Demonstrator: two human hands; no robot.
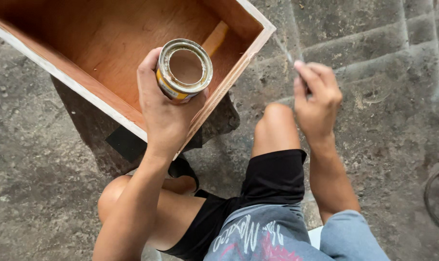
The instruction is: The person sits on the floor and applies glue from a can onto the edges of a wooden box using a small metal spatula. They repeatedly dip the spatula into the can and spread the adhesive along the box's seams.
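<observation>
- Left hand (162,108) holds an open tin can (184,70), fingers wrapped round its side, mouth tilted toward the camera.
- Can: yellow label band, crusted rim, brownish contents inside. It sits in the air over the near right edge of a wooden box (108,43).
- Box: open top, reddish-brown inside, pale plywood edges, a light wood strip (215,37) lying in its right corner. It rests on a dark block (91,128) standing on the concrete floor (31,183).
- Right hand (317,101) is raised to the right of the box, well apart from the can, fingers pressed together pinching a thin stick (283,48); stick is motion-blurred, can't tell what it is.
- Person crouches, black shorts (272,176), grey printed shirt (267,232), knees either side of the left forearm.
- Dark curved hoop (429,198) at the right edge on the floor.
</observation>
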